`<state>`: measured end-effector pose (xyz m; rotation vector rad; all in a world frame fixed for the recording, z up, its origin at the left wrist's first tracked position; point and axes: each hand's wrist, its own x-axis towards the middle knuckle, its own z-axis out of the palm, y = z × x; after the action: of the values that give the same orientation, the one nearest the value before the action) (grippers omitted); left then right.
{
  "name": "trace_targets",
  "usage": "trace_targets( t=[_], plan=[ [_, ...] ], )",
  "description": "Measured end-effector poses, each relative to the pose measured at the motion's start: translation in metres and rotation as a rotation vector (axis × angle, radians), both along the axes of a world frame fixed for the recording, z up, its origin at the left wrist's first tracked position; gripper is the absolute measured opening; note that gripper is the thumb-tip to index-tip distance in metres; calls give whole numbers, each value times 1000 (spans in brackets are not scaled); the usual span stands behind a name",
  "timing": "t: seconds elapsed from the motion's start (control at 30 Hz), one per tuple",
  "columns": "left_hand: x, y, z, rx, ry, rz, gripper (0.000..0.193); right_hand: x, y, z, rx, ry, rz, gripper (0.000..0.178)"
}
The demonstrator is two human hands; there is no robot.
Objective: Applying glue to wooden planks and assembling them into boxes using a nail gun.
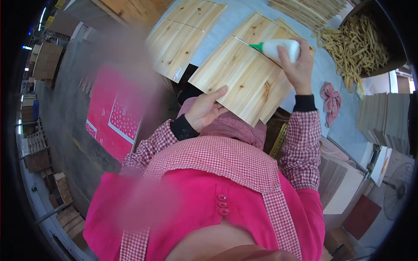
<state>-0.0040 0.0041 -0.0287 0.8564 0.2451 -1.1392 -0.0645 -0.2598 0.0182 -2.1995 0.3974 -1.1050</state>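
Observation:
My right hand [300, 65] is wrapped round a white squeeze bottle [284, 48] with a green nozzle, tipped on its side. The nozzle points left, down at a dark groove across a pale knotty wood panel [235, 71]. A white streak that looks like glue lies in the groove, just left of the nozzle tip. My left hand [205, 109] grips the panel's near left edge, thumb on top and fingers underneath. Another panel [278, 92] shows partly beneath it on the right. A similar grooved panel [176, 43] lies to the left, with a glossy streak near its close corner.
At the far right, a dark bin [392, 30] overflows with thin wood strips [357, 48]. A pink rag [332, 102] lies on the bluish table [313, 82]. Stacked boards [309, 13] stand at the back, others [383, 115] at right. A bright pink sheet [104, 115] is at left.

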Motion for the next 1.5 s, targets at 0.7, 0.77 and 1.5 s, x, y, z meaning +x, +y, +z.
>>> trace_targets(
  t=[0.7,0.77,1.5],
  plan=[
    [-1,-2,2,-128,128,63,50,-98,-26,-41,857,-556,-275,36],
    [-3,-3,2,-108,86,51,50,-85,-44,-42,849,-591,-304,41],
    [5,4,10,-75,5,45,47,-67,-57,-36,792,-409,-397,36]
  ],
)
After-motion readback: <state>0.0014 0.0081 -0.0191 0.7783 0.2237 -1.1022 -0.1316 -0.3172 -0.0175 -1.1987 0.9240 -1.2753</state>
